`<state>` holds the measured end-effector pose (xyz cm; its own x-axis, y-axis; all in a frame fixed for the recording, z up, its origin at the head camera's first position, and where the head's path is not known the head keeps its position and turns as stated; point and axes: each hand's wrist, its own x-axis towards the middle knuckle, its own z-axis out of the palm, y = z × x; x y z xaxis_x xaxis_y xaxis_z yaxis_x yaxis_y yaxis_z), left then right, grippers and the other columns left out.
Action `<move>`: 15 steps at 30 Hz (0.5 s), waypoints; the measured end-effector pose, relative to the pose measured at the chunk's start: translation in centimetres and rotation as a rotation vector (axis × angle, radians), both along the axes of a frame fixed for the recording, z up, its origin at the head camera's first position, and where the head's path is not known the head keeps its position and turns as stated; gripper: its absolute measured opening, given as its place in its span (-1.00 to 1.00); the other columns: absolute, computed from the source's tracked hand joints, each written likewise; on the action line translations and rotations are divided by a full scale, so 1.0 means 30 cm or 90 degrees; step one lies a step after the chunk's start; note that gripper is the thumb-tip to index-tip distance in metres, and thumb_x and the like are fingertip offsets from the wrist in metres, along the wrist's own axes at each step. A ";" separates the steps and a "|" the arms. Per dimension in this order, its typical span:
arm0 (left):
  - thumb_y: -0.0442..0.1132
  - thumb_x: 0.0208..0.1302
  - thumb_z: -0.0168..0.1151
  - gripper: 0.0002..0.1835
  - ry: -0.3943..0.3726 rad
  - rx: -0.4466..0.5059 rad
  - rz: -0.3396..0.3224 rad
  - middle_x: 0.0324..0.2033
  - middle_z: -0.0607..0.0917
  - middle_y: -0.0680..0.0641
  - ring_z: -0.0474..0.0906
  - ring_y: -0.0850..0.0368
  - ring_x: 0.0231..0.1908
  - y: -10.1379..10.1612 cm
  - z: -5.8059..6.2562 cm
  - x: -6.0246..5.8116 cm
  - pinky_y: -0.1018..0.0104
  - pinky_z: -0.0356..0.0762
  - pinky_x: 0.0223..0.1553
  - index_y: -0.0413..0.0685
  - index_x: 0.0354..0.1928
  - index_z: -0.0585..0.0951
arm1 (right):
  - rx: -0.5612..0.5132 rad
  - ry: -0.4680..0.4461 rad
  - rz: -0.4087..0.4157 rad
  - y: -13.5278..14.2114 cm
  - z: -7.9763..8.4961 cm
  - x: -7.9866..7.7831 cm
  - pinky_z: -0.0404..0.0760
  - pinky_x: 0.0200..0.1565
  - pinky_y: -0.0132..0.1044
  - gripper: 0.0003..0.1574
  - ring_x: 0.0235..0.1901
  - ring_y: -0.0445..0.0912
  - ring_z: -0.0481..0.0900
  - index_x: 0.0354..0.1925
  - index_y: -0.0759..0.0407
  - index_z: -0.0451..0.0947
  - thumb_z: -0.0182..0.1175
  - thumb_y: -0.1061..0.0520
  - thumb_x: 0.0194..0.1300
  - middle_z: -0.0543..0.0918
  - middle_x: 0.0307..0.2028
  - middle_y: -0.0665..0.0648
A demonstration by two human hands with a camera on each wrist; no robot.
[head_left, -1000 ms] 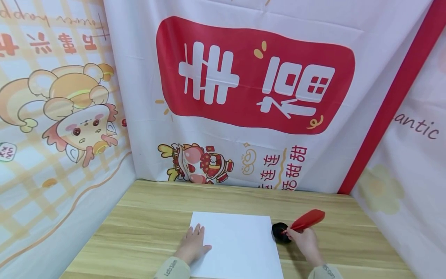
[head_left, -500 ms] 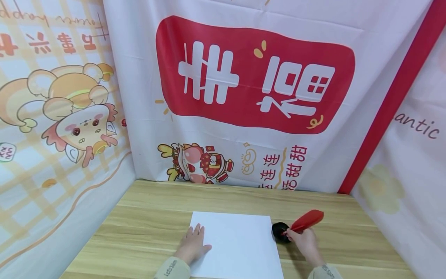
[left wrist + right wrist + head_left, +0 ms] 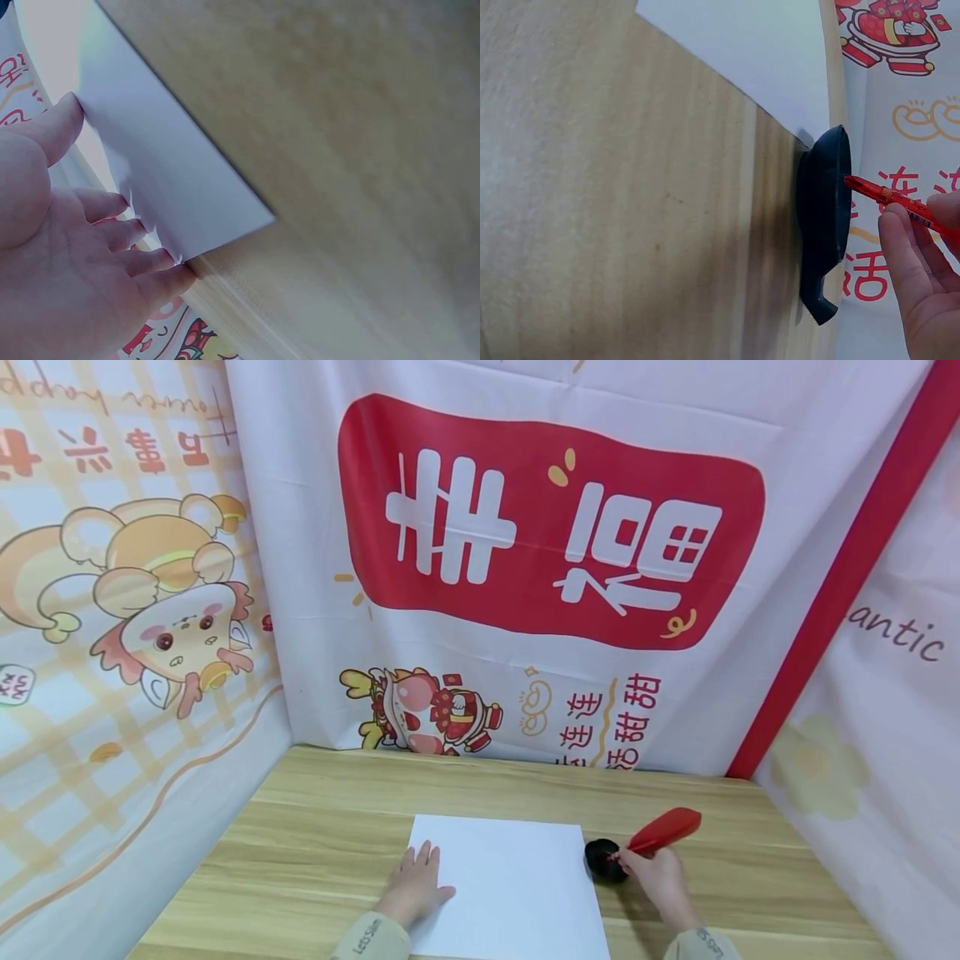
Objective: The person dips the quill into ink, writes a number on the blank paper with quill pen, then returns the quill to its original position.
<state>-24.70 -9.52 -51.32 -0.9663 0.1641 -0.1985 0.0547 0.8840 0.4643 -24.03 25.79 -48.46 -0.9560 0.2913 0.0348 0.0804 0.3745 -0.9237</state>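
Observation:
My left hand [image 3: 416,889] rests with straight, spread fingers on the left edge of a blank white sheet of paper [image 3: 517,885]. In the left wrist view its fingertips touch the sheet near one corner. My right hand [image 3: 660,881] pinches a red feather pen [image 3: 663,832] between thumb and fingers. The pen's tip [image 3: 851,181] points into a small black dish [image 3: 597,870], at the paper's right edge. From the right wrist view, the dish has a short bent stub on one side. What lies inside it is hidden there.
A wood-grain table [image 3: 337,793] lies under everything. A white cloth with a red printed panel [image 3: 547,527] hangs behind its far edge. Printed cloths also close off the left and right sides.
The feather pen has shifted very slightly, its feather end a little higher, with its tip staying over the black dish. My left hand and the paper have not moved.

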 end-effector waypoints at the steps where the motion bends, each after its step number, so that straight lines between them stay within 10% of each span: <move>1: 0.01 0.20 0.18 -0.23 -0.001 0.000 0.001 0.31 0.09 -0.38 -0.13 -0.40 0.29 -0.001 0.001 0.001 -0.26 -0.20 0.24 -0.38 0.28 0.22 | -0.005 0.001 0.002 -0.002 0.004 -0.003 0.59 -0.44 -0.42 -0.80 -0.50 -0.15 0.60 -0.29 0.52 0.51 0.18 0.34 0.12 0.65 -0.49 0.19; 15: 0.00 0.20 0.18 -0.24 0.005 0.002 0.005 0.32 0.10 -0.37 -0.12 -0.37 0.30 0.001 0.033 0.024 -0.21 -0.19 0.26 -0.38 0.28 0.22 | -0.036 0.017 0.020 -0.063 0.065 -0.071 0.65 -0.35 -0.29 -0.78 -0.45 -0.10 0.62 -0.24 0.53 0.44 0.17 0.37 0.14 0.64 -0.44 0.21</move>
<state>-23.99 -9.50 -50.33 -0.9689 0.1569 -0.1912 0.0511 0.8833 0.4661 -26.15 23.91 -46.50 -0.9635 0.2640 0.0445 0.0451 0.3239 -0.9450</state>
